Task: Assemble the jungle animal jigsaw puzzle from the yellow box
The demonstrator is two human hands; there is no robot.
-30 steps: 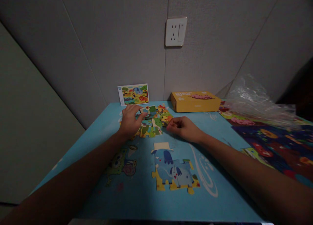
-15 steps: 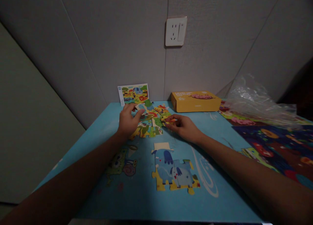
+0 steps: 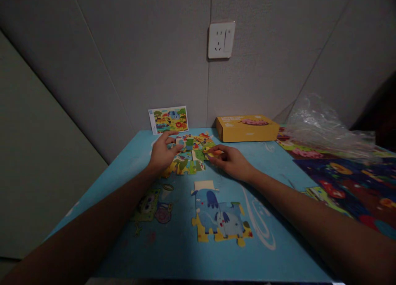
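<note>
A pile of loose colourful puzzle pieces (image 3: 193, 155) lies at the far middle of the light blue table (image 3: 173, 252). My left hand (image 3: 162, 153) rests on the pile's left side, thumb and fingers pinching a puzzle piece (image 3: 182, 142). My right hand (image 3: 232, 161) is at the pile's right edge, fingers pinched on an orange and yellow piece (image 3: 213, 152). Nearer to me lies a joined section showing a blue elephant (image 3: 219, 219), with one blank piece (image 3: 204, 185) face down at its top.
A small reference picture card (image 3: 168, 119) leans against the wall at the back. A yellow box (image 3: 247, 128) sits right of it. Crumpled clear plastic (image 3: 321, 128) and a dark colourful printed sheet (image 3: 346, 182) cover the right side. A wall socket (image 3: 221, 39) is above.
My left hand lifted a piece up out of the pile and has brought it back down onto it. My right hand slid slightly towards the pile and pinched an orange piece.
</note>
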